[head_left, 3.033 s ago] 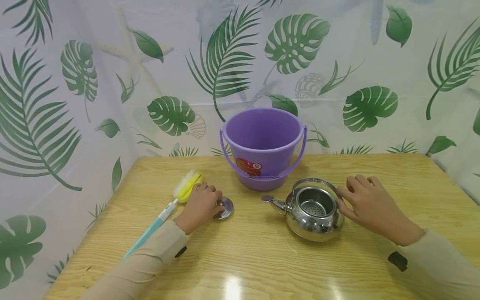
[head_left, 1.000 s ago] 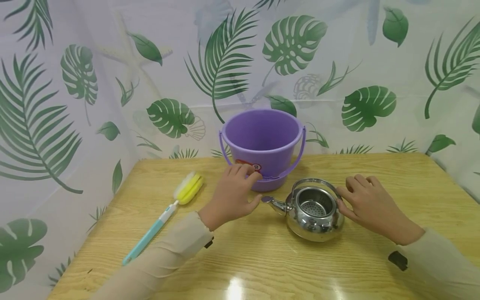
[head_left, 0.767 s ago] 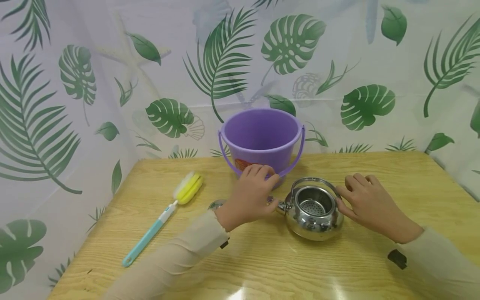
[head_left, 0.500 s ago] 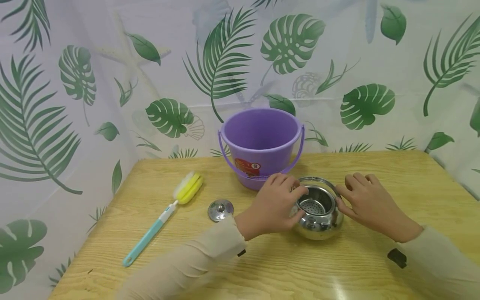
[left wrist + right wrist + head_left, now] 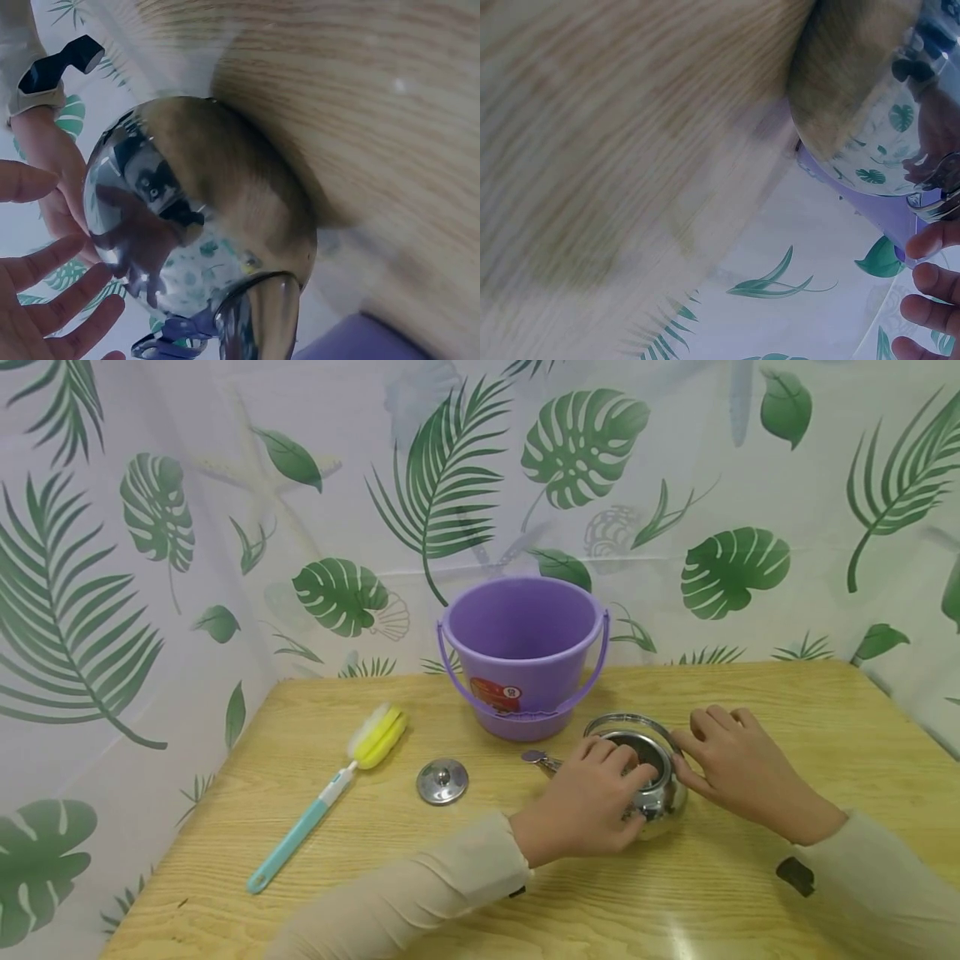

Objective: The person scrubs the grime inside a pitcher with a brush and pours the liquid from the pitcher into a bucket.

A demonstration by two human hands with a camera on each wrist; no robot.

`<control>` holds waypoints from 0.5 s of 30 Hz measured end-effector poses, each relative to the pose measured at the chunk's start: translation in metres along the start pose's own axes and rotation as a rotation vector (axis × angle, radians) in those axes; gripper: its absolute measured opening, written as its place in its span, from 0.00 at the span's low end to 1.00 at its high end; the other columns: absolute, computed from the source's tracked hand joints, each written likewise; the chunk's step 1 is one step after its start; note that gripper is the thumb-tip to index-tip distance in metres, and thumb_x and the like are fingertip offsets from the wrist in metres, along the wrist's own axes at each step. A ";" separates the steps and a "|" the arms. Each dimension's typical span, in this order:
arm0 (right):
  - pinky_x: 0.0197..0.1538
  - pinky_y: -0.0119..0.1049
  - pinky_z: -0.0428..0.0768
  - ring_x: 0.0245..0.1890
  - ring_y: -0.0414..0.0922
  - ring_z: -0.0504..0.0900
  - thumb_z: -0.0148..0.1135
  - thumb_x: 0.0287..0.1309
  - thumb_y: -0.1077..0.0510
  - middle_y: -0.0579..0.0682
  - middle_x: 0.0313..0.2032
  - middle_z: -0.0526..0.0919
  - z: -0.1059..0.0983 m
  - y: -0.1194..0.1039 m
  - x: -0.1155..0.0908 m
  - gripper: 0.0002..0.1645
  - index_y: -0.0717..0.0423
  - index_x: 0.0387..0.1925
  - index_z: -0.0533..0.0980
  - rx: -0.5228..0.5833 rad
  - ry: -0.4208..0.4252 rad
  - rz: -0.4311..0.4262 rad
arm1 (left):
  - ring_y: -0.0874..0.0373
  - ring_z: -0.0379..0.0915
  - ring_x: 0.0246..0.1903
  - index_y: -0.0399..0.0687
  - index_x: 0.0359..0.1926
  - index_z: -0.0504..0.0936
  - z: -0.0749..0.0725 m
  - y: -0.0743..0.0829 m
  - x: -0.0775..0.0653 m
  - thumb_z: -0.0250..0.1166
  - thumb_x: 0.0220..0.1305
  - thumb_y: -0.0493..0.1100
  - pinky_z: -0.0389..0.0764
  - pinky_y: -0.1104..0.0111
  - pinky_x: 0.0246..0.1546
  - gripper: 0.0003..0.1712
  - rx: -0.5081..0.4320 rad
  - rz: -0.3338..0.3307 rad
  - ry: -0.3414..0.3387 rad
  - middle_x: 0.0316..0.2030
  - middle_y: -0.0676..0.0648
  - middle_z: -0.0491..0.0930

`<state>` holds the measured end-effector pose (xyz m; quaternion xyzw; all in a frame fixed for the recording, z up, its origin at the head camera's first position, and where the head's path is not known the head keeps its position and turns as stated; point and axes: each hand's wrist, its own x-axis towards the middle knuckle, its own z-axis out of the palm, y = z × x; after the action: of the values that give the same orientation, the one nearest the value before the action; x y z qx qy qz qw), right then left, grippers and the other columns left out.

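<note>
Before me a pale sheet (image 5: 341, 397) printed with green palm fronds (image 5: 444, 472), broad split leaves (image 5: 585, 447) and a faint starfish (image 5: 264, 477) hangs as a wall, turning forward at my left and right. A wood-grained table (image 5: 630, 906) reaches back to it, a soft glare (image 5: 681, 943) on its near part.

In the head view the left hand (image 5: 588, 800) hides much of the spout side of the kettle (image 5: 664, 803) and part of its mouth, print on the red label (image 5: 493, 695) beyond the kettle is too small to read, and the sleeves (image 5: 888, 881) flanking it run off the edges.
</note>
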<state>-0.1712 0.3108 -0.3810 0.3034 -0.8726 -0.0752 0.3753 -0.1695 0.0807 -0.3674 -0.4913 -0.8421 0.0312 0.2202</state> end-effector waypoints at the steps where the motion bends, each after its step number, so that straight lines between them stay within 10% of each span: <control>1: 0.29 0.48 0.67 0.26 0.51 0.68 0.22 0.70 0.41 0.53 0.24 0.69 0.000 0.000 0.000 0.36 0.55 0.27 0.73 0.000 0.000 0.000 | 0.61 0.70 0.48 0.59 0.55 0.74 0.001 0.001 0.000 0.58 0.57 0.61 0.68 0.65 0.58 0.25 0.014 -0.003 0.004 0.46 0.56 0.75; 15: 0.29 0.47 0.66 0.26 0.51 0.67 0.25 0.68 0.42 0.54 0.24 0.68 0.002 -0.001 0.000 0.34 0.56 0.27 0.74 -0.009 0.005 0.002 | 0.60 0.74 0.47 0.57 0.56 0.72 0.016 0.010 0.000 0.56 0.58 0.62 0.70 0.61 0.59 0.28 0.078 -0.028 -0.037 0.46 0.55 0.78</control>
<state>-0.1725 0.3096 -0.3825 0.3010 -0.8716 -0.0778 0.3791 -0.1674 0.0883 -0.3844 -0.4699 -0.8510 0.0701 0.2238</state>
